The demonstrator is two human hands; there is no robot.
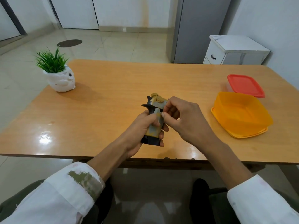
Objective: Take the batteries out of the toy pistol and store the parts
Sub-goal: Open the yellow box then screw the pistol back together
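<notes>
I saw the left hand (144, 126) wrapped tight round the grip of the pistol (157, 102), a mottled tan-and-grey plastic toy with a black base, held upright over the glossy wooden table (105, 97). The right hand (184, 120) pinched the grip's side with curled fingers. To the right sat a translucent orange tub (241, 113), square with rounded corners, and behind it a red-lidded box (246, 85).

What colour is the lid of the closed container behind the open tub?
The lid is red, clearest in the head view.
</notes>
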